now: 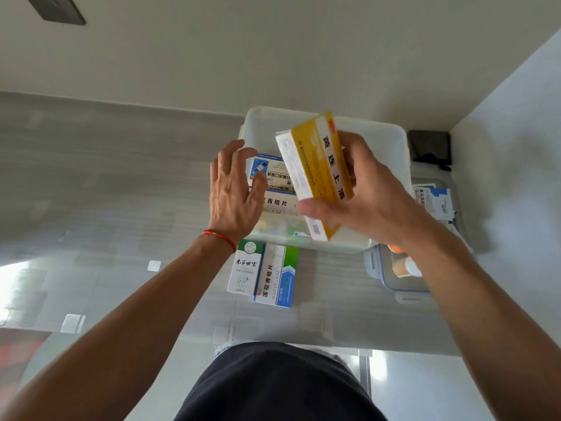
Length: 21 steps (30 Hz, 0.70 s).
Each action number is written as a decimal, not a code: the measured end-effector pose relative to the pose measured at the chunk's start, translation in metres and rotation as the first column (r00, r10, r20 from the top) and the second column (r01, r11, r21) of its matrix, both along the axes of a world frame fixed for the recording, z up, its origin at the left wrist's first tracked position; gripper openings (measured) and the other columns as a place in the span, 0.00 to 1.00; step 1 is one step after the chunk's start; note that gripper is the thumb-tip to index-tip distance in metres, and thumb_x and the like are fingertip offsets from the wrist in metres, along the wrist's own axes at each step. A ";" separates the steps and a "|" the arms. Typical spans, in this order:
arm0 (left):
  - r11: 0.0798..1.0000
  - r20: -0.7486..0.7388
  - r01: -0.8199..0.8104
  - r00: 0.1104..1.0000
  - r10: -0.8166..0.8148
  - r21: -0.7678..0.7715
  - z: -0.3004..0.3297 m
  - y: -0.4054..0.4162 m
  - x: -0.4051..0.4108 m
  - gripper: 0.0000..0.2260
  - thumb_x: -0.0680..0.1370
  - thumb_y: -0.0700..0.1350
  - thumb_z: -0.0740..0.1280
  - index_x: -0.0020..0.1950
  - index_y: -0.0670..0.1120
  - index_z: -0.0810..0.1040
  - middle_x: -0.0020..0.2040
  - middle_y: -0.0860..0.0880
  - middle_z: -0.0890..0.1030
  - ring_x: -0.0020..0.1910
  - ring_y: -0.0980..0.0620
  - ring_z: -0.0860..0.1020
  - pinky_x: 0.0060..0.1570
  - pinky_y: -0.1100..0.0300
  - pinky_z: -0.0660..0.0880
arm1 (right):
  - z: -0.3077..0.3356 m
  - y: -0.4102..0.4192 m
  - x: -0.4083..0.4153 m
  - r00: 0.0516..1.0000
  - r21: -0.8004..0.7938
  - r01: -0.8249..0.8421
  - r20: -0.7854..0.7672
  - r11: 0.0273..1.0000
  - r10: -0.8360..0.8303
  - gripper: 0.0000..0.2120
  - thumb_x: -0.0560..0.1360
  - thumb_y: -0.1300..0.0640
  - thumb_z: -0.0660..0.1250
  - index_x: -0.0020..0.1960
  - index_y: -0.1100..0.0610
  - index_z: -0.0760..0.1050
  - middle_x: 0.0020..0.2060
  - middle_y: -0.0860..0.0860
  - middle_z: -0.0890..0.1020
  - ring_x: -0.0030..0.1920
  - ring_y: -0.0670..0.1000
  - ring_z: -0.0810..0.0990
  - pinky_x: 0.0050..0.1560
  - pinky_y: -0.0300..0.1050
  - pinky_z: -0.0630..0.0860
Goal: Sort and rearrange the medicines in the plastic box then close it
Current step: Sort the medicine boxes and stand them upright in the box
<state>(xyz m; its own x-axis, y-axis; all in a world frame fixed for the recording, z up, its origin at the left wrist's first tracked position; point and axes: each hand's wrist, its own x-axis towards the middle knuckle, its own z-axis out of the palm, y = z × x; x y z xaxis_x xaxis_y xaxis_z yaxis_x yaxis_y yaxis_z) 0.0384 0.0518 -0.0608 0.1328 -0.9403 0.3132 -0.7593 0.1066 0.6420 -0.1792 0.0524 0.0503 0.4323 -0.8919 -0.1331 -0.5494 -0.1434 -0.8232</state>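
Right hand pinches stacked yellow and white cartons; left hand spread. Lower them flat into the clear plastic box.

plastic box contents: partly hidden | lidded container: arm-covered, contents perhaps bottles

The single head view looks steeply down, close above the clear rectangular plastic box on the tabletop.
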 end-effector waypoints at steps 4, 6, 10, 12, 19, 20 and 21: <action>0.999 -0.011 0.054 0.998 -0.054 0.000 0.000 0.001 0.003 0.18 0.81 0.47 0.59 0.67 0.39 0.73 0.69 0.40 0.71 0.69 0.42 0.68 0.69 0.52 0.62 | -0.032 0.053 -0.001 0.986 0.312 -0.163 0.029 0.936 0.162 0.39 0.67 0.33 0.76 0.69 0.42 0.60 0.54 0.39 0.82 0.53 0.40 0.83 0.48 0.39 0.83; 0.995 -0.016 0.104 0.994 -0.104 0.005 0.001 0.005 0.007 0.20 0.82 0.49 0.57 0.70 0.40 0.70 0.70 0.40 0.69 0.70 0.42 0.67 0.71 0.51 0.61 | -0.072 0.075 0.004 0.983 0.433 -0.154 -0.026 0.888 0.183 0.26 0.77 0.41 0.71 0.67 0.45 0.62 0.55 0.42 0.82 0.51 0.43 0.84 0.47 0.40 0.83; 0.994 -0.285 -0.086 0.956 0.063 -0.068 -0.011 0.040 0.018 0.21 0.82 0.45 0.57 0.74 0.42 0.63 0.65 0.46 0.69 0.62 0.44 0.70 0.64 0.48 0.69 | -0.153 0.099 0.007 0.974 0.488 0.090 -0.224 0.868 0.025 0.16 0.83 0.48 0.63 0.65 0.53 0.65 0.54 0.52 0.82 0.50 0.53 0.83 0.50 0.52 0.79; 0.964 -0.362 -0.267 0.899 0.247 -0.006 -0.028 0.067 0.020 0.20 0.80 0.43 0.57 0.73 0.42 0.63 0.59 0.47 0.69 0.58 0.44 0.71 0.60 0.48 0.71 | -0.179 0.100 0.012 0.955 0.557 0.294 -0.203 0.777 -0.215 0.14 0.82 0.49 0.64 0.64 0.54 0.70 0.52 0.51 0.83 0.51 0.53 0.84 0.48 0.51 0.81; 0.731 -0.188 -0.063 0.948 0.256 0.679 -0.097 0.119 0.020 0.21 0.80 0.43 0.62 0.73 0.43 0.65 0.64 0.40 0.72 0.66 0.40 0.70 0.66 0.43 0.70 | -0.209 0.082 0.038 0.891 0.323 0.428 -0.308 0.844 -0.334 0.06 0.80 0.56 0.69 0.55 0.57 0.78 0.51 0.51 0.84 0.52 0.54 0.85 0.51 0.48 0.83; 0.689 -0.174 -0.044 0.955 0.242 0.723 -0.100 0.121 0.019 0.21 0.80 0.44 0.63 0.73 0.43 0.66 0.64 0.40 0.72 0.65 0.40 0.71 0.66 0.45 0.70 | -0.209 0.082 0.042 0.878 0.220 0.401 -0.368 0.889 -0.305 0.07 0.79 0.55 0.69 0.55 0.57 0.77 0.52 0.52 0.83 0.53 0.54 0.84 0.52 0.48 0.81; 0.662 -0.162 -0.030 0.960 0.227 0.749 -0.102 0.121 0.018 0.21 0.79 0.44 0.63 0.72 0.43 0.67 0.63 0.40 0.73 0.65 0.40 0.71 0.65 0.46 0.71 | -0.210 0.083 0.044 0.870 0.170 0.381 -0.398 0.909 -0.290 0.08 0.80 0.56 0.68 0.56 0.58 0.76 0.53 0.53 0.83 0.55 0.55 0.83 0.55 0.49 0.80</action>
<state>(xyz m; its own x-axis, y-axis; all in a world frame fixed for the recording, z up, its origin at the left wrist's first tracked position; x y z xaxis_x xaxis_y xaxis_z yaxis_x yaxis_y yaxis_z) 0.0563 0.1732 -0.1630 0.2424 -0.8158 -0.5250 -0.5541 -0.5606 0.6153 -0.1353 0.1352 -0.1595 -0.0054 -0.8962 -0.4435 -0.7902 0.2757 -0.5474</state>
